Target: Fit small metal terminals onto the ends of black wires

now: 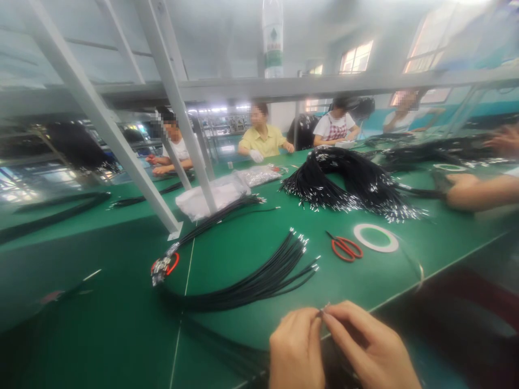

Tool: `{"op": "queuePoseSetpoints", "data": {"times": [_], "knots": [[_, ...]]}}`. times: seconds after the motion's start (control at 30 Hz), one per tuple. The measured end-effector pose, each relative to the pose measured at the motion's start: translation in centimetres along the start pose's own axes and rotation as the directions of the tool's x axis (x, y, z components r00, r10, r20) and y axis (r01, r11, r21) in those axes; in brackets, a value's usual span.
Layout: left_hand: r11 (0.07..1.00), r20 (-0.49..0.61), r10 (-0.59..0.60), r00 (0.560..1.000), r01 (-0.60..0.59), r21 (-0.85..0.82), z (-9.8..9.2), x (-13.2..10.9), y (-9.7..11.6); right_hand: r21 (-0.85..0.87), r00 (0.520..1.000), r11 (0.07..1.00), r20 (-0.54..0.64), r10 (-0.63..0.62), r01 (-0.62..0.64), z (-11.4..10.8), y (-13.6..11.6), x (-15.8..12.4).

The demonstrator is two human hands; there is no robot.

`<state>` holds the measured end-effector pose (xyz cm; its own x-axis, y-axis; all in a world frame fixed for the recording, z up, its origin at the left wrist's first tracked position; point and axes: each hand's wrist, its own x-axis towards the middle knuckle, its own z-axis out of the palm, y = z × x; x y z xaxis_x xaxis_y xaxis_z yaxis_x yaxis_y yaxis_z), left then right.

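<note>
My left hand (pixel 295 351) and my right hand (pixel 371 346) meet at the table's near edge, fingertips pinched together on the metal-tipped end of a thin black wire (pixel 322 310). Just beyond them a loose bundle of black wires (pixel 259 278) with shiny terminals curves across the green table (pixel 243 243). Left of that lies a second bundle (pixel 211 219) ending in a cluster of connectors with a red ring (pixel 162 266). Red-handled scissors (pixel 346 248) and a white tape ring (pixel 376 237) lie to the right of the bundle.
A big heap of black wires (pixel 348 181) and clear plastic bags (pixel 221 192) sit farther back. A slanted grey frame leg (pixel 133 162) lands on the table at left. Several people work on the far side; a co-worker's arm (pixel 482 189) rests at right.
</note>
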<state>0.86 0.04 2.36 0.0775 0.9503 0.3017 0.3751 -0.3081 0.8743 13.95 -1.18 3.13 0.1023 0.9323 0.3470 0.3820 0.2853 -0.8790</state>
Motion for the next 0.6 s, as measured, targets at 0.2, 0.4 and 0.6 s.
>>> {"op": "queuePoseSetpoints", "data": {"times": [0.2,0.4,0.6], "knots": [[0.994,-0.119,0.110,0.987,-0.107,0.029,1.0,-0.4,-0.8,0.000,0.999,1.000,-0.044,0.011,-0.011,0.1,0.0,0.0],[0.898,-0.149,0.381,0.912,-0.328,0.293,1.3,-0.4,-0.9,0.107,0.985,0.990,-0.130,0.110,-0.096,0.7,-0.8,0.0],[0.829,-0.192,0.447,0.874,-0.324,0.456,2.3,-0.7,-1.2,0.289,0.917,0.905,-0.159,0.366,-0.311,1.4,-1.7,0.0]]}}
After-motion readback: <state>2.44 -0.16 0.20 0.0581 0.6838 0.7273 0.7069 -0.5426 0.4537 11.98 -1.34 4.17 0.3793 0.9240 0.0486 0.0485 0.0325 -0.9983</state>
